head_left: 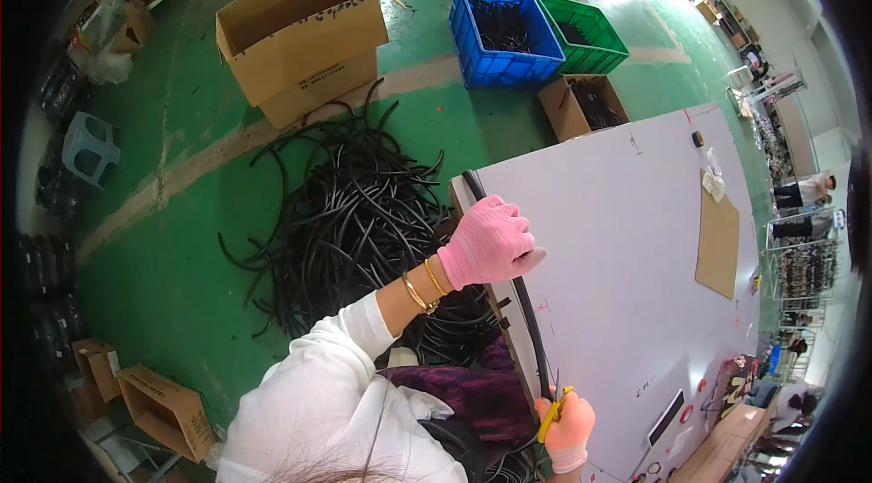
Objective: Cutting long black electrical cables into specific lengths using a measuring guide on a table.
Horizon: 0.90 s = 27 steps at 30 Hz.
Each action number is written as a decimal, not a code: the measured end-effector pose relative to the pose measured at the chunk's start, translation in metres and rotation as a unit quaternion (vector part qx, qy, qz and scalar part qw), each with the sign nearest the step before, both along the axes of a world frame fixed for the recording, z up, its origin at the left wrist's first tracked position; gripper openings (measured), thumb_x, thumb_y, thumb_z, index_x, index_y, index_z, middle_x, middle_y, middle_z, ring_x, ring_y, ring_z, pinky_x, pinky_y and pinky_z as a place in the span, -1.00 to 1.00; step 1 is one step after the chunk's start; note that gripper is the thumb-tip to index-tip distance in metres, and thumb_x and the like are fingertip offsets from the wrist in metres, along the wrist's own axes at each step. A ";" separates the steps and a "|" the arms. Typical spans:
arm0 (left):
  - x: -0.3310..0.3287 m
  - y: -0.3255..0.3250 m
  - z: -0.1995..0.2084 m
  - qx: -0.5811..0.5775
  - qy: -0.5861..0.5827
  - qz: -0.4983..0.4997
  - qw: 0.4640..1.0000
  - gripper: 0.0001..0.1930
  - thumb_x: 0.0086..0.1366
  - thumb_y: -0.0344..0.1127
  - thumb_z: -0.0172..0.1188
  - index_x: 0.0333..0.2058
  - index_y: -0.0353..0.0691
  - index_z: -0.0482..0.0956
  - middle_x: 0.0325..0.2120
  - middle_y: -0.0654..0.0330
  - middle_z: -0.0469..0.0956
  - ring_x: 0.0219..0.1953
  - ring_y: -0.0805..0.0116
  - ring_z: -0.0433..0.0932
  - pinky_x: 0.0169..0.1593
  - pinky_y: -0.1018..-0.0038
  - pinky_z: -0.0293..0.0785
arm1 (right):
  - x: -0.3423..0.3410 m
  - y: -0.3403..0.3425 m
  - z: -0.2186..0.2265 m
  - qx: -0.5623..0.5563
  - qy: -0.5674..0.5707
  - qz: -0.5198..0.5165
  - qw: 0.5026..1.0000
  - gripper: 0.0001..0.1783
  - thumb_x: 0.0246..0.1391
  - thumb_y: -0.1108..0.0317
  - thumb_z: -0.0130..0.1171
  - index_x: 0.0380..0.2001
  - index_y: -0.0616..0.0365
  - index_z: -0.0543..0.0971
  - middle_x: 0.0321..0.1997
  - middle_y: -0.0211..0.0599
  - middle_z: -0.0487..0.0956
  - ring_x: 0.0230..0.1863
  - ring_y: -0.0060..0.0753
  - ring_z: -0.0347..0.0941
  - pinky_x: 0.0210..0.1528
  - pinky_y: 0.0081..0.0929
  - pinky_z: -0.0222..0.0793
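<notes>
My left hand, in a pink knit glove, is closed around a black tube that lies along the near edge of the white table. One end of the tube shows just beyond my fist. Lower down, my right hand wears a paler orange-pink glove and grips yellow-handled scissors. Their blades point away from me beside the tube; whether they touch it I cannot tell. On the floor left of the table spreads a big heap of black tubes.
A large open carton stands beyond the heap. Blue and green crates and a smaller carton sit past the table's far end. On the table lie a cardboard sheet and a tape roll. People work far right.
</notes>
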State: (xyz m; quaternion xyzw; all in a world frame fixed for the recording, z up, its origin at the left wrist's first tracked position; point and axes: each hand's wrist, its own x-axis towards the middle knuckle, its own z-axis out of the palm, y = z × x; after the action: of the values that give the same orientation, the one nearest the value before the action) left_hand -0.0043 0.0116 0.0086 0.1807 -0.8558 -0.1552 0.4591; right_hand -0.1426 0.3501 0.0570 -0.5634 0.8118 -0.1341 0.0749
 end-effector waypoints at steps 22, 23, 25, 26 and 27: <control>0.001 -0.005 -0.001 0.036 -0.042 -0.021 0.998 -0.64 -0.04 -0.19 0.40 -0.79 -0.11 0.39 -0.71 0.25 0.38 -0.53 0.20 0.44 -0.34 0.31 0.36 | 0.002 -0.004 0.007 0.010 0.001 0.010 1.000 -0.61 -0.18 0.23 0.57 -0.47 0.09 0.50 -0.67 -0.31 0.43 -0.62 -0.09 0.33 -0.52 -0.20 0.23; 0.001 -0.004 -0.001 0.037 -0.045 -0.020 0.998 -0.64 -0.04 -0.19 0.40 -0.79 -0.11 0.39 -0.71 0.25 0.38 -0.53 0.20 0.44 -0.34 0.31 0.36 | 0.001 -0.004 0.006 0.011 0.001 0.010 1.000 -0.61 -0.18 0.23 0.57 -0.48 0.08 0.49 -0.67 -0.30 0.42 -0.62 -0.08 0.33 -0.52 -0.20 0.23; 0.001 -0.003 0.001 0.040 -0.055 -0.014 0.998 -0.63 -0.05 -0.19 0.41 -0.79 -0.10 0.37 -0.71 0.26 0.37 -0.54 0.20 0.44 -0.35 0.31 0.35 | 0.001 -0.003 0.006 0.011 -0.008 0.007 1.000 -0.61 -0.17 0.23 0.57 -0.49 0.08 0.48 -0.67 -0.31 0.42 -0.61 -0.08 0.33 -0.52 -0.20 0.23; 0.001 -0.003 0.002 0.039 -0.048 -0.020 0.998 -0.63 -0.05 -0.19 0.41 -0.79 -0.09 0.37 -0.71 0.26 0.36 -0.54 0.20 0.43 -0.35 0.31 0.35 | 0.001 -0.004 0.006 0.015 -0.015 0.002 1.000 -0.60 -0.17 0.22 0.57 -0.50 0.08 0.48 -0.67 -0.31 0.41 -0.61 -0.08 0.33 -0.51 -0.20 0.23; 0.001 -0.002 0.003 0.039 -0.046 -0.021 0.998 -0.62 -0.05 -0.19 0.41 -0.79 -0.09 0.36 -0.72 0.26 0.36 -0.54 0.20 0.43 -0.35 0.31 0.35 | 0.001 -0.004 0.007 0.010 -0.008 0.006 1.000 -0.61 -0.17 0.22 0.57 -0.49 0.08 0.48 -0.67 -0.31 0.41 -0.62 -0.08 0.34 -0.51 -0.20 0.23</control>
State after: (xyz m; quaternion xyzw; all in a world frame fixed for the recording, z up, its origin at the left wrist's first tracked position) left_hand -0.0029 0.0097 0.0119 0.1871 -0.8729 -0.1901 0.4084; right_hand -0.1415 0.3462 0.0639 -0.5664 0.8090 -0.1298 0.0882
